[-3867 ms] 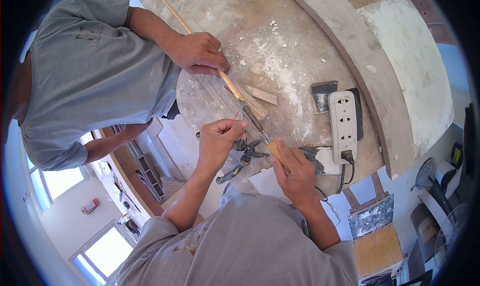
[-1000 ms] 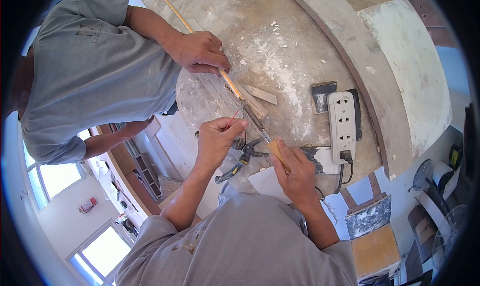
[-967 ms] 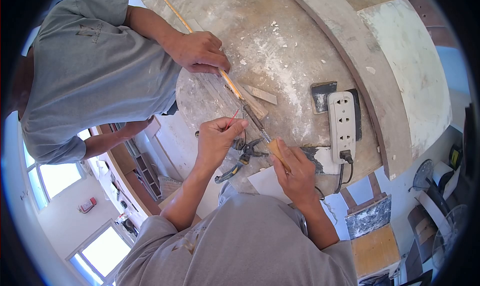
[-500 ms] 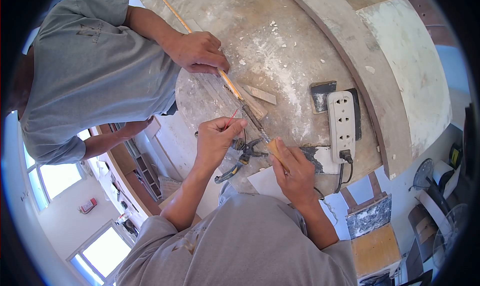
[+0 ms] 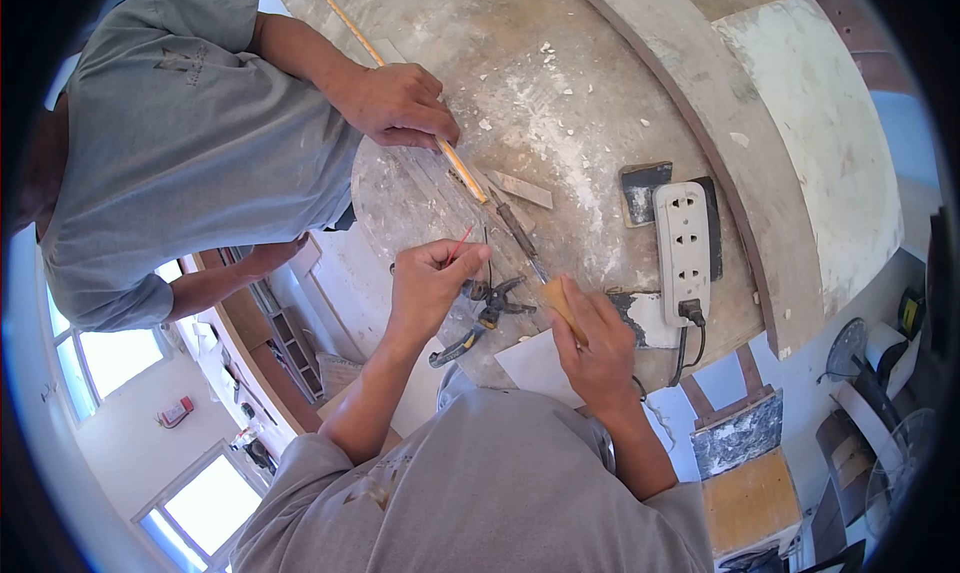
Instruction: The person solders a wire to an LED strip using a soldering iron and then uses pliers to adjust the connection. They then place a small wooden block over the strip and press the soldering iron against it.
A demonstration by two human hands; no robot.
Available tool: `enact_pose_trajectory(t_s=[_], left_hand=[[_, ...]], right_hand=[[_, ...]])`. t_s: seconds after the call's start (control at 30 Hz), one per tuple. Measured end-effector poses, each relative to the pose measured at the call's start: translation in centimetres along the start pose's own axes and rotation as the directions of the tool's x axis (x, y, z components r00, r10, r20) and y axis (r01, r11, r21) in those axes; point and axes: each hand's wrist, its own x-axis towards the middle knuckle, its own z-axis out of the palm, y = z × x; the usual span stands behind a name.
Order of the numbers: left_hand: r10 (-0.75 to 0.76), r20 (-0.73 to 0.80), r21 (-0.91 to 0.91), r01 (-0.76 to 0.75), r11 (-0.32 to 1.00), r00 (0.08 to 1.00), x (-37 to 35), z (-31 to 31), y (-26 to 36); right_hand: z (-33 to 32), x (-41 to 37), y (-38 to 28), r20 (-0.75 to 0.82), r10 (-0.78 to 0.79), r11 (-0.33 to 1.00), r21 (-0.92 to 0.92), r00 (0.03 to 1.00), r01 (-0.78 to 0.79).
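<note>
Soldering iron [image 5: 538,266] in right hand [image 5: 598,348] — shaft diagonal, tip up-left toward strip [image 5: 464,173]

Pliers [image 5: 490,308] lie on the worktable [image 5: 600,103] between the left hand [image 5: 432,285] and the right hand [image 5: 592,348]. A wire [image 5: 462,241] sticks out beyond the left hand's fingertips. The soldering iron [image 5: 535,265] reaches from the right hand's grip away toward a thin rod [image 5: 455,163], which lies farther off under a co-worker's hand [image 5: 400,103]. A power strip [image 5: 685,248] lies to the right of the right hand.
</note>
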Motion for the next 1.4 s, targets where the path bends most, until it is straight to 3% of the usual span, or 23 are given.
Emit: enact_pose_trajectory(t_s=[0.2,0.5,0.6,0.7,0.8,0.9,1.0,1.1,1.23,1.33,1.4], left_hand=[[0.064,-0.037,-0.064,-0.066,0.996,0.997,-0.2,0.3,-0.1],[0.132,-0.173,0.128,-0.111,0.986,0.976,0.5,-1.4,-3.1],[0.196,-0.15,0.29,-0.146,0.946,0.969,0.7,-2.0,-2.5],[0.194,-0.166,0.275,-0.144,0.951,0.967,1.2,-2.2,-3.5],[0.254,-0.223,0.369,-0.16,0.916,0.941,0.9,-2.6,-3.9],[0.312,-0.298,0.215,-0.255,0.943,0.902,0.5,-2.5,-3.9],[0.314,-0.176,0.235,-0.27,0.934,0.933,-0.7,-1.9,-2.0],[0.177,-0.033,-0.097,-0.179,0.979,0.984,-0.7,-0.3,-0.9],[0.176,-0.037,-0.219,-0.18,0.959,0.984,-0.4,1.1,-0.6],[0.109,-0.015,-0.149,-0.11,0.983,0.994,-0.2,0.8,-0.5],[0.169,-0.013,0.001,-0.169,0.986,0.986,0.0,0.3,-0.4]], right_hand=[[-0.1,-0.2,0.3,-0.032,-0.038,0.999,-0.033,0.999,0.037],[-0.3,-0.6,0.9,-0.073,-0.028,1.0,0.006,0.997,0.029],[-0.4,-0.6,1.0,-0.064,-0.025,1.0,0.005,0.998,0.025],[-0.5,-0.6,0.9,-0.064,-0.026,1.0,0.006,0.998,0.026],[-0.5,-0.5,0.8,-0.079,-0.037,0.999,0.011,0.996,0.038],[-0.7,-0.4,0.9,-0.092,-0.036,0.999,0.009,0.995,0.037],[-0.7,-0.3,0.6,-0.077,-0.011,1.0,0.021,0.997,0.013],[-0.8,0.4,0.4,-0.091,-0.037,0.999,0.036,0.995,0.04],[-0.8,0.8,0.2,-0.101,-0.05,0.998,0.044,0.994,0.055],[-0.9,0.7,0.4,-0.078,-0.041,0.998,0.046,0.996,0.045],[-0.9,0.5,0.6,-0.07,-0.043,0.998,0.039,0.997,0.046]])
